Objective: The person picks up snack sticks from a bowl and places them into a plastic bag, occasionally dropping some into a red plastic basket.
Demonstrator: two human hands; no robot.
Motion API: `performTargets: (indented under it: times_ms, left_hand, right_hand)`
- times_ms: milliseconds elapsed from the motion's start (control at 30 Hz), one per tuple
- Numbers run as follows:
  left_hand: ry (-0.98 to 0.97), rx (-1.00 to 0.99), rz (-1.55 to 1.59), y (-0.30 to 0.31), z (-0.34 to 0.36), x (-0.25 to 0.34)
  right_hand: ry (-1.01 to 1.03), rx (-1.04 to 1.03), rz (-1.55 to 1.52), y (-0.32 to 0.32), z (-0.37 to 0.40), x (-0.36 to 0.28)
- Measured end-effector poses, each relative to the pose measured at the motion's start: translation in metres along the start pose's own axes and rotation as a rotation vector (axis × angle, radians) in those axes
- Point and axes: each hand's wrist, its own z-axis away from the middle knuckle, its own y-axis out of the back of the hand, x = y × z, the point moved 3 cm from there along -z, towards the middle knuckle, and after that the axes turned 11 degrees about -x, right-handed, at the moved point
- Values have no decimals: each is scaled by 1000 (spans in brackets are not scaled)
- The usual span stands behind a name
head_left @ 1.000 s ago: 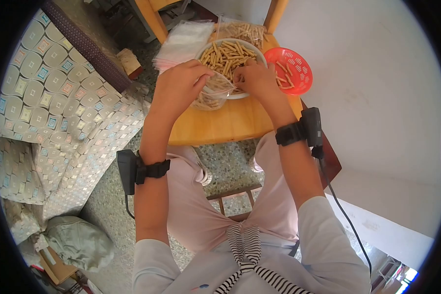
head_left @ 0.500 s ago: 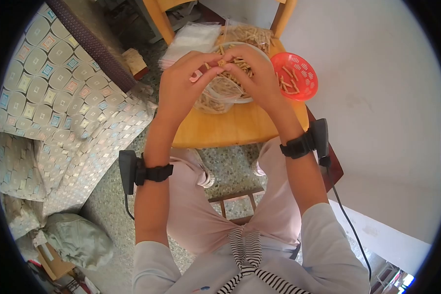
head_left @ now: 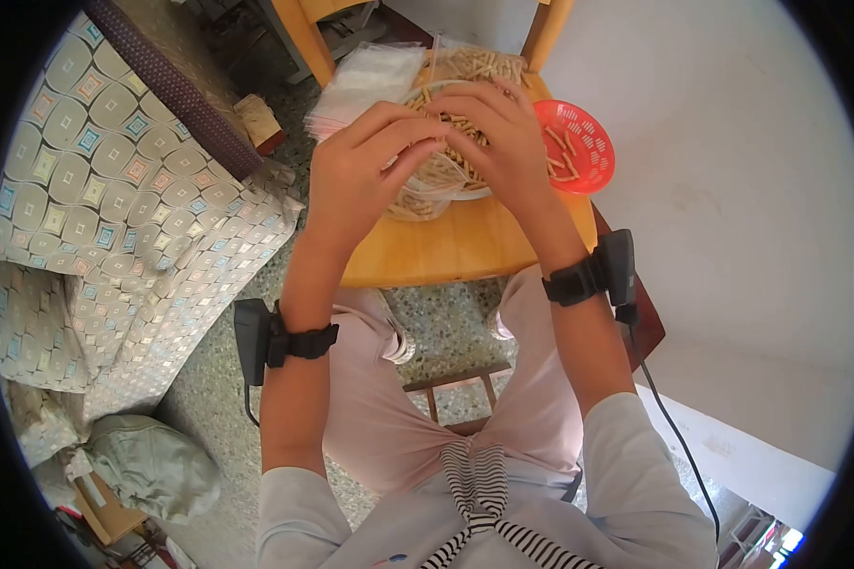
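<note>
My left hand (head_left: 365,171) and my right hand (head_left: 493,142) meet at the fingertips above a white bowl (head_left: 473,196) of short tan sticks (head_left: 465,128) on the wooden chair seat. Fingers of both hands are pressed together; whatever they hold, if anything, is hidden. A clear plastic bag (head_left: 427,199) with sticks lies at the bowl's near left side, partly under my left hand. Just right of my right hand is a red basket (head_left: 598,152) holding several sticks.
A stack of clear bags (head_left: 370,76) lies at the seat's back left. Behind the bowl is a filled bag of sticks (head_left: 479,64). The wooden chair (head_left: 446,256) stands beside a white wall (head_left: 731,190). Patterned fabric (head_left: 133,209) covers furniture at the left.
My left hand has shifted slightly right, and its fingers now reach over towards my right hand. The small piece seen between the fingertips before is now hidden.
</note>
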Motion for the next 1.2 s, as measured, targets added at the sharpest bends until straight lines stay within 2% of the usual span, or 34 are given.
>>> performTargets:
  times_ms: [133,233,300,333,400,467,600,700,767,933,1000,1033,1067,1100,1133,1200]
  left_hand:
    - [45,13,29,-1,1,2]
    - [155,101,32,1,3,-5]
    - [284,53,67,1,2,-12]
    - [284,53,66,0,2,-13]
    - [390,-93,87,-6,4,-19]
    - [360,-130,23,-8,4,-20]
    - [336,-156,-44,-9,3,-21]
    - [350,-86,117,-4,3,-24]
    - [350,-64,174,5,1,-27]
    - [310,-45,212,14,3,-33]
    - [204,-174,-60,14,5,-35]
    - [202,-175,-58,15,5,-35]
    - [196,-258,1,13,5,-35]
    - [191,-342,59,11,5,-32]
    - [189,-344,62,11,6,-28]
    - [120,-464,-163,10,8,-18]
  right_hand:
    - [-77,-7,42,-1,3,3]
    - [-96,36,18,5,3,4]
    - [-106,65,-8,9,2,4]
    - [-98,55,-54,9,2,4]
    - [-88,44,-103,6,2,2]
    - [-61,24,-288,-1,1,-1]
    - [2,-17,-310,-4,0,-10]
    - [-53,-2,-275,-5,2,-7]
    - [-218,4,-352,-1,2,-2]
    - [-195,-84,-215,-6,10,20]
    - [-227,-142,-170,-10,22,31]
    - [-367,-237,-133,-14,31,41]
    - [-507,-332,-95,-20,39,51]
    - [-509,-330,-93,-23,42,54]
    - [-572,-342,22,-24,46,59]
    - [-639,-350,146,-22,49,63]
